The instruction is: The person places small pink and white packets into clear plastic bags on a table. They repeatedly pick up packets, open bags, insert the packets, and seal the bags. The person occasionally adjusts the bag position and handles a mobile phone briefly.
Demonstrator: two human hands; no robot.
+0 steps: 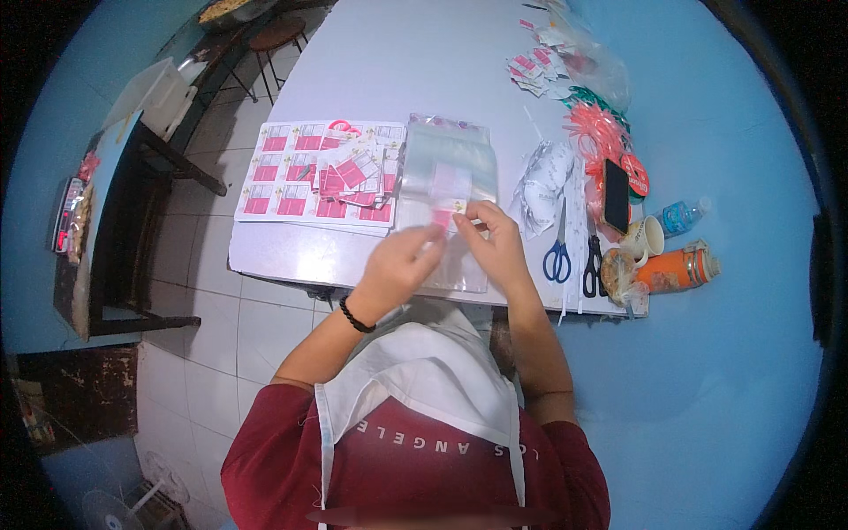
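Over a stack of clear plastic bags [450, 142], both my hands meet at a small pink-and-white label [442, 216]. My right hand [493, 242] pinches the label's right edge between thumb and fingers. My left hand [404, 264], with a dark beaded bracelet on its wrist, has its fingertips at the label's lower left corner. Those fingers are blurred, so their grip on it is unclear. A pale translucent strip [452, 180] lies on the bags just beyond the label. To the left, loose cut labels [358, 173] are piled on printed label sheets [271, 199].
On the right lie blue-handled scissors [557, 262], black-handled scissors [593, 268], a phone [615, 195], a mug [644, 237], a water bottle [682, 217] and an orange container [676, 268]. Pink ribbon [596, 129] and label scraps [538, 69] sit farther back. A blue wall [748, 278] borders the table's right side.
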